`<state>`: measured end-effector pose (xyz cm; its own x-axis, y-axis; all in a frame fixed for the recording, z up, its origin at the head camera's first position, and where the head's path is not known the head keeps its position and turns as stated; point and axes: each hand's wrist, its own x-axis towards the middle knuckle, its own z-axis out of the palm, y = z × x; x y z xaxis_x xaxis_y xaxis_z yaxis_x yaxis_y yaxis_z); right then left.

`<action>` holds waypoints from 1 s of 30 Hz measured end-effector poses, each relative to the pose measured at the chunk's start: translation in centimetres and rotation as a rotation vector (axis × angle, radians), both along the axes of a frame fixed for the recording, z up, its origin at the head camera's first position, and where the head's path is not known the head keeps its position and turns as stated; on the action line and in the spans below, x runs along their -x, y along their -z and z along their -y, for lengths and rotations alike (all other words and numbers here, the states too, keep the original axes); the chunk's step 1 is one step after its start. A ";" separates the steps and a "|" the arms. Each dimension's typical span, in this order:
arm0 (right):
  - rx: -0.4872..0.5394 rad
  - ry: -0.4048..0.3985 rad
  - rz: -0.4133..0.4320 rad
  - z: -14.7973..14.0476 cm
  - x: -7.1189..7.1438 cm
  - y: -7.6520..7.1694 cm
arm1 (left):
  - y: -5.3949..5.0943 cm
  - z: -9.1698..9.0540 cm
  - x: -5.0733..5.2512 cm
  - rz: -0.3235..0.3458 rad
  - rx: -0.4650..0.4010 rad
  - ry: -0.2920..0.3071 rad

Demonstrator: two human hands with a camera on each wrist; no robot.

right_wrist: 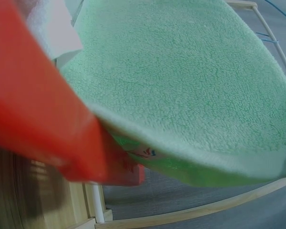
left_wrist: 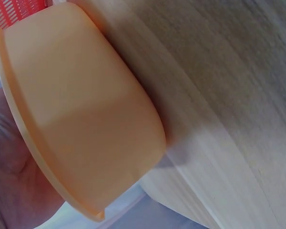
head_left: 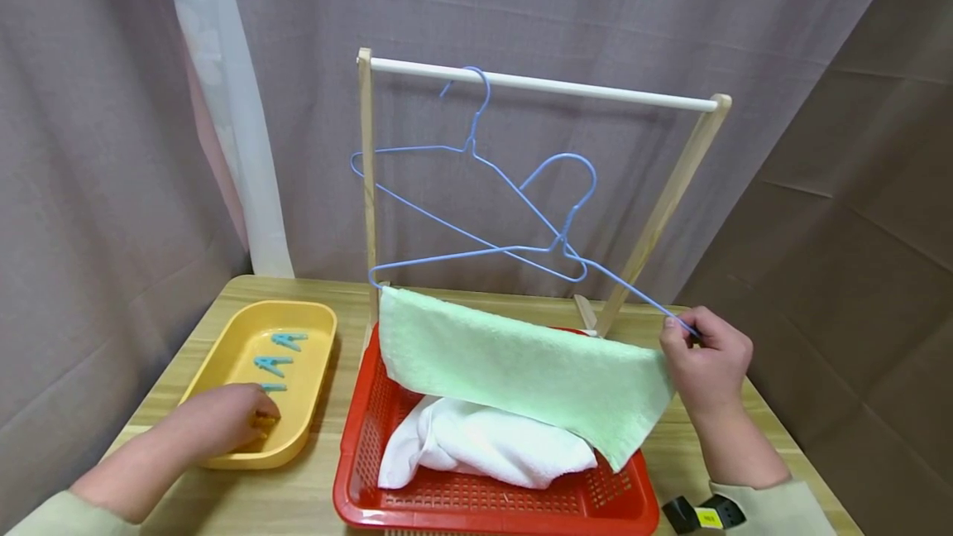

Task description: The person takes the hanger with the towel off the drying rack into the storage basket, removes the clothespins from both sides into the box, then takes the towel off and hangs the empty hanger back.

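My right hand (head_left: 707, 362) grips the right end of a blue wire hanger (head_left: 462, 255), at the upper corner of a light green towel (head_left: 521, 346). The towel is draped over the hanger's lower bar and hangs above a red basket (head_left: 350, 470). My left hand (head_left: 223, 420) reaches into a yellow tray (head_left: 316, 313), its fingers bent downward. Whether they pinch anything is hidden. Several teal clothespins (head_left: 273, 366) lie in the tray beyond that hand. In the left wrist view, the tray's outer wall (left_wrist: 86, 109) hides the fingers. The right wrist view shows the towel (right_wrist: 190, 81) up close.
A white towel (head_left: 484, 441) lies bunched in the red basket. Behind it stands a wooden rack (head_left: 368, 189) with a white rod (head_left: 558, 87). A second blue hanger (head_left: 476, 135) hangs from the rod. A black device with a yellow label (head_left: 707, 517) is by the right wrist.
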<state>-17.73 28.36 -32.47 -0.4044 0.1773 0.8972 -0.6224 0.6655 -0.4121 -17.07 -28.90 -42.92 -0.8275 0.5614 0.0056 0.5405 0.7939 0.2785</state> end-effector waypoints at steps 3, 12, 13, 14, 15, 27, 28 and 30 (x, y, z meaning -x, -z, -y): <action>0.001 0.001 0.003 0.0 0.0 0.0 | 0.0 0.0 0.0 -0.009 0.001 -0.009; 0.003 -0.009 0.011 0.0 -0.1 -0.1 | -0.7 -0.4 0.0 -0.010 0.036 -0.103; 0.002 -0.008 0.011 0.0 -0.1 -0.1 | -0.9 -0.4 0.0 -0.009 0.041 -0.116; 0.000 -0.008 0.010 0.1 -0.1 -0.1 | -1.1 -0.5 -0.1 -0.005 0.045 -0.126; -0.001 -0.006 0.009 0.1 -0.1 -0.2 | -1.2 -0.6 -0.1 -0.002 0.048 -0.138; 0.007 -0.011 0.009 0.0 0.0 -0.1 | -2.7 -0.7 -0.1 -0.033 0.009 -0.199; 0.006 -0.011 0.008 0.0 0.0 -0.1 | -2.8 -0.7 -0.1 -0.044 0.002 -0.199; 0.006 -0.011 0.006 0.0 0.0 -0.1 | -3.2 -0.9 -0.1 -0.064 -0.020 -0.205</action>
